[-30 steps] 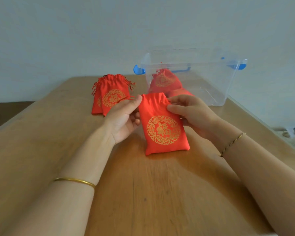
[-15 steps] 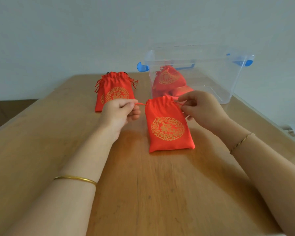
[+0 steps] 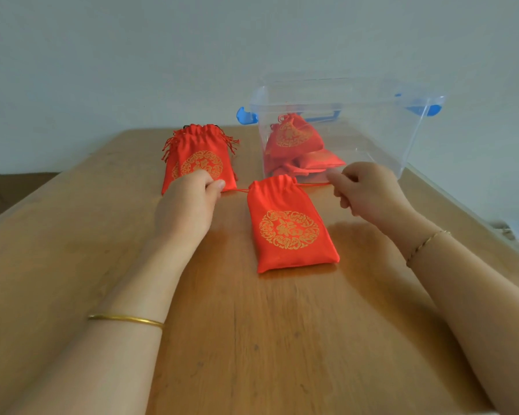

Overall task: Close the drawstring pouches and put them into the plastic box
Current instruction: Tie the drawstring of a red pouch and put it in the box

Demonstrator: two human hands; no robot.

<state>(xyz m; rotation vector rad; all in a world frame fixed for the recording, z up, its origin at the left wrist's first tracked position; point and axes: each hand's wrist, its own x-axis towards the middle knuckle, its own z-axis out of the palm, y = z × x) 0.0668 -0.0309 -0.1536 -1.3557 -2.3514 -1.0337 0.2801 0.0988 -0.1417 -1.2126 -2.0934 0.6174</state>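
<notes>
Open-topped plastic box [image 3: 408, 139] beyond pouches [image 3: 200, 157]

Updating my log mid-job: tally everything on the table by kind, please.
Middle pouch: 1
Stacked pouches, back left: 2 visible
Pouches in box: 3 visible, overlapping
Plastic box: 1
Total: 7 visible

A pouch [image 3: 291, 229] lies flat on the middle of the desk [image 3: 252, 339], its mouth away from the person. The left hand [image 3: 186, 205] is just left of the mouth and the right hand [image 3: 369, 190] just right, each pinching the drawstring [image 3: 312, 184]. Behind the left hand lies a pile of pouches [image 3: 201, 157]. To its right stands the plastic box [image 3: 372, 139], with several pouches [image 3: 294, 136] inside.
</notes>
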